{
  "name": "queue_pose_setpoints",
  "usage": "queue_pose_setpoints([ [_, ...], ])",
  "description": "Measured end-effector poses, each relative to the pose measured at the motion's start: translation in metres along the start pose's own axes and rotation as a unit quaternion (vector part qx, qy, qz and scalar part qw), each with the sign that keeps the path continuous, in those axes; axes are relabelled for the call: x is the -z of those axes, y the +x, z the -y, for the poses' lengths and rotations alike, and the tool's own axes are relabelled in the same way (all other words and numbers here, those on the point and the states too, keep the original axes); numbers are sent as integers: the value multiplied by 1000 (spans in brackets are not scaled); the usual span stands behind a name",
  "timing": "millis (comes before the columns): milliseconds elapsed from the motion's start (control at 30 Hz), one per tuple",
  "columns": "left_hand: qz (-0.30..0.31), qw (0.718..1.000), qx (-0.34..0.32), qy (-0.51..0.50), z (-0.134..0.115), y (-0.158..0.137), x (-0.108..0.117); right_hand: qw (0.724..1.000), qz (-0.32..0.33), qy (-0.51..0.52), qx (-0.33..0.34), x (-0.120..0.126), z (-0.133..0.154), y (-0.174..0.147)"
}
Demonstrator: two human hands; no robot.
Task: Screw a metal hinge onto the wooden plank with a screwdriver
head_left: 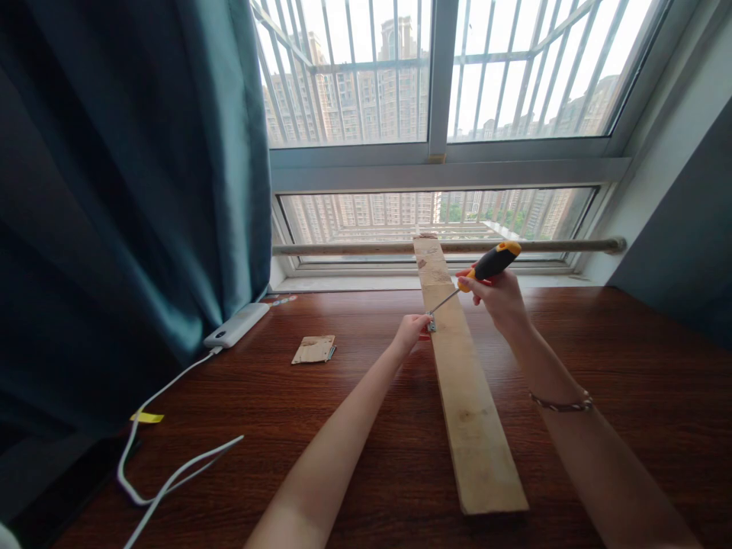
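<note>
A long wooden board [472, 404] lies on the dark brown tabletop, its far end reaching the window rail. At the board's left edge sits a small metal bracket [432, 324], pinched by the fingers of my left hand [412, 332]. My right hand [503, 297] is closed round a screwdriver [496, 261] with a black and yellow handle. The shaft slants down to the left, and its tip is at the bracket beside my left fingertips. Whether a screw sits under the tip is too small to tell.
Left of the board lies a piece of cardboard [314, 349] with small metal bits at its edge. A white power strip [236, 325] with a white cable [165, 488] is by the blue curtain [229, 152]. A metal rail [560, 245] crosses before the window.
</note>
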State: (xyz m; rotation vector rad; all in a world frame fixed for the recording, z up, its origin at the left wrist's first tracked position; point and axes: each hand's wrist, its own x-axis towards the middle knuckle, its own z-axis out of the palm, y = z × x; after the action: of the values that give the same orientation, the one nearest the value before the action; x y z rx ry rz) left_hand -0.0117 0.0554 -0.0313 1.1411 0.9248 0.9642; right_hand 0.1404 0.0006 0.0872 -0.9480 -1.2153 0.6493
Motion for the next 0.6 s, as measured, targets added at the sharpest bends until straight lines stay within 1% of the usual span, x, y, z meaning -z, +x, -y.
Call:
queue_pose_setpoints([
  [200, -11, 1000, -10, 1, 1, -1, -1, 991, 107, 20, -75, 14, 19, 0],
  [267, -18, 1000, -11, -3, 1, -1, -2, 989, 123, 15, -85, 15, 22, -1],
  [333, -23, 1000, -15, -11, 1, -1, -2, 992, 98, -28, -69, 12, 20, -4],
  [400, -25, 999, -24, -19, 2, -2, -3, 991, 30, -127, -21, 6, 14, -7],
  [467, -29, 999, -33, -24, 2, -2, -4, 969, -46, -238, 46, -1, 6, -11],
  [500, -31, 999, -36, -24, 3, -2, -4, 956, -75, -273, 74, -5, 2, -13],
  [533, -33, 998, -38, -24, 3, -2, -4, 948, -96, -288, 91, -8, -1, -14],
  [567, -34, 998, -39, -23, 4, -1, -4, 949, -107, -281, 95, -10, -4, -15],
  [600, -35, 998, -39, -22, 4, -1, -4, 956, -106, -259, 86, -11, -6, -15],
])
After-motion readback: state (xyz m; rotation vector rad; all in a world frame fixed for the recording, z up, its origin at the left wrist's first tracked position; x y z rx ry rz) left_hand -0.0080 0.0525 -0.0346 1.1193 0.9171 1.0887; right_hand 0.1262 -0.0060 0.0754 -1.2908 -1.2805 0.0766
